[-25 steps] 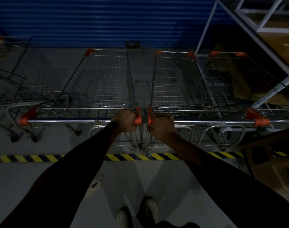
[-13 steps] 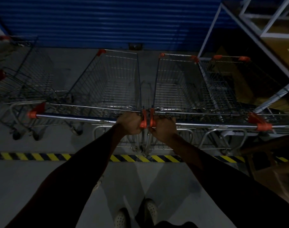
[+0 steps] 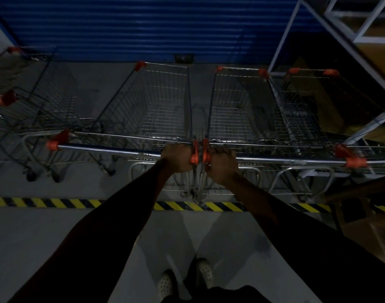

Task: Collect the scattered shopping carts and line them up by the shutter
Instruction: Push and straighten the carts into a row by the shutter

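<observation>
Trainee: Hands first. My left hand (image 3: 177, 157) is wrapped round the left handle (image 3: 104, 148) at its inner end, and my right hand (image 3: 220, 164) is wrapped round the right handle (image 3: 285, 159) the same way. Good enough?

Foreman: Firm grip, yes. But holding that near the middle gives little leverage, so I'd expect each outer end to swing. Push evenly, with the left cart (image 3: 156, 106) and right cart (image 3: 237, 106) both nosed at the shutter (image 3: 143, 25), 12 o'clock.

Trainee: The orange caps (image 3: 195, 156) between my fists are touching or nearly so. I can't tell which.

Foreman: Then mind your fingers, that's a likely pinch spot.

Trainee: How far in?

Foreman: Match the cart at 2 o'clock (image 3: 301, 110), beside the rack (image 3: 296, 29). The fronts look close to level already. The rear wheels sit just past the stripe (image 3: 45, 202) at 6 o'clock.

Trainee: And the cart at 9 o'clock (image 3: 34, 106)?

Foreman: It's askew and apart from the row. Probably that one next, once these two stand square.
</observation>
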{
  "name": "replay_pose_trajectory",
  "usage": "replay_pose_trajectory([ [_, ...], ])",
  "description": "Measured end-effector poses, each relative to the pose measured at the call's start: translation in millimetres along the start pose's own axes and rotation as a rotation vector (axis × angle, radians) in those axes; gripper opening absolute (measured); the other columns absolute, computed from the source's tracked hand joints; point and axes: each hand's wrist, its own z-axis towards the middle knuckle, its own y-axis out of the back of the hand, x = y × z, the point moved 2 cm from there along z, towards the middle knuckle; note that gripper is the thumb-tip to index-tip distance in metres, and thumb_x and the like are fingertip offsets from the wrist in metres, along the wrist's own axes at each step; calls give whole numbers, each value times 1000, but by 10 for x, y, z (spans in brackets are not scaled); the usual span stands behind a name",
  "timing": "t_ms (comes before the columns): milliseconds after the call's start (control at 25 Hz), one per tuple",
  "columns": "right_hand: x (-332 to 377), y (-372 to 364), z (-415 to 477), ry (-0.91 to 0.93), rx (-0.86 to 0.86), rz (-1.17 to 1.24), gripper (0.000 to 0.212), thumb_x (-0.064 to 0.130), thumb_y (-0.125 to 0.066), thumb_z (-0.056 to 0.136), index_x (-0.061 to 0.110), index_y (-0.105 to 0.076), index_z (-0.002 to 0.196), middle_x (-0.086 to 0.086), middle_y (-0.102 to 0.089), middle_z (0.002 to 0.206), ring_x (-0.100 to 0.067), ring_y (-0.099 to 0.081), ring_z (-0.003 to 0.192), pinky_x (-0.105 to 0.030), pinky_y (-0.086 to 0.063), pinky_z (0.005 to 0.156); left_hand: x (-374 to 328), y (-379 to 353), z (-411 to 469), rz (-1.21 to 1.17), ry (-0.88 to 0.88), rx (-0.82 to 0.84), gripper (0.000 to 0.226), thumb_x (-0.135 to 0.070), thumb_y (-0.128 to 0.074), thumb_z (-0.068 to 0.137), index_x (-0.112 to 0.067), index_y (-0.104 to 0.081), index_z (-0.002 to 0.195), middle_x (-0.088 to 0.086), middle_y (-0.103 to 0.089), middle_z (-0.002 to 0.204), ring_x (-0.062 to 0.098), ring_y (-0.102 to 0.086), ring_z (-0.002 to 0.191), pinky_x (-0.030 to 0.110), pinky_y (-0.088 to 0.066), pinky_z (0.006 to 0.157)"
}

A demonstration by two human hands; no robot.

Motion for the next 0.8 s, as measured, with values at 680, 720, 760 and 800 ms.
replay_pose_trajectory([
  [680, 2952, -281, -231, 96, -281, 162, 68, 10, -67, 67, 11, -52, 133, -18, -43, 143, -38, -40, 133, -49, -34, 110, 2800, 121, -1629, -8, -43, -256, 67, -47, -60, 74, -3, -56, 125, 25, -59, 119, 44, -56, 109, 48, -48, 92],
  [720, 3281, -305, -239, 126, -280, 177, 68, 12, -67, 68, 11, -51, 134, -18, -42, 144, -37, -39, 134, -48, -35, 110, 3143, 165, -1840, 6, -1, -260, 73, -52, -52, 73, -5, -54, 128, 24, -58, 121, 44, -55, 110, 47, -47, 93],
  [760, 3660, -325, -240, 169, -285, 199, 68, 13, -66, 69, 12, -49, 135, -16, -42, 144, -36, -39, 134, -46, -36, 109, 3510, 202, -2076, 8, 44, -275, 75, -54, -48, 72, -7, -52, 130, 22, -56, 123, 43, -53, 112, 47, -47, 92],
  [800, 3993, -334, -236, 207, -286, 239, 69, 14, -65, 70, 13, -47, 136, -15, -41, 144, -34, -39, 134, -45, -38, 107, 3805, 245, -2290, -12, 85, -275, 71, -51, -52, 74, -8, -50, 131, 20, -54, 123, 42, -52, 112, 47, -47, 91],
])
